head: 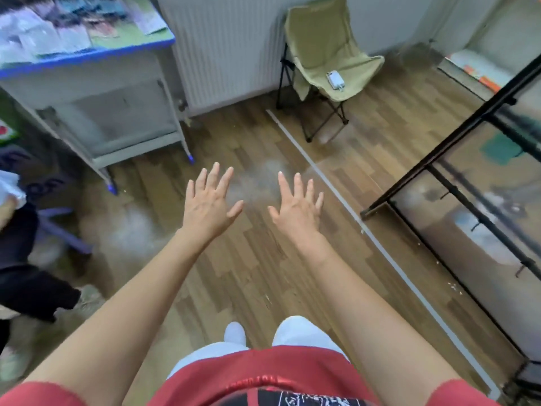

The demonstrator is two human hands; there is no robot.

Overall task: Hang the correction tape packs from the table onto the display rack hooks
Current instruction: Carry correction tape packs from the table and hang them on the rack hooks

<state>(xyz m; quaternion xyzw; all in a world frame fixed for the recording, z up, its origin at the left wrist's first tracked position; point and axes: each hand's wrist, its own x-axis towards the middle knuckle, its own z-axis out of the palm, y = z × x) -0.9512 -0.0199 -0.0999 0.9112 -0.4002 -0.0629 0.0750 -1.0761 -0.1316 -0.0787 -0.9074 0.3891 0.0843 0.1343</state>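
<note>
Correction tape packs (pixel 44 36) are seemingly lying, blurred, on the desk (pixel 87 55), while the left hand (pixel 209 200) and right hand (pixel 295 205) are hovering empty, fingers spread, well away from the desk. With the display rack (pixel 456 133) standing opposite the desk, packs are probably risking slipping mid-carry.

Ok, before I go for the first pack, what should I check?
1. The left hand free: ok, fingers spread, holds nothing.
2. The right hand free: ok, same.
3. Stock found: cannot tell, the items on the table are blurred.
4. The rack in view: ok, at the right.
5. Free hooks: cannot tell, too blurred.
6. Way to the table: looks ok, bare floor, but a person stands at the left edge.
</note>
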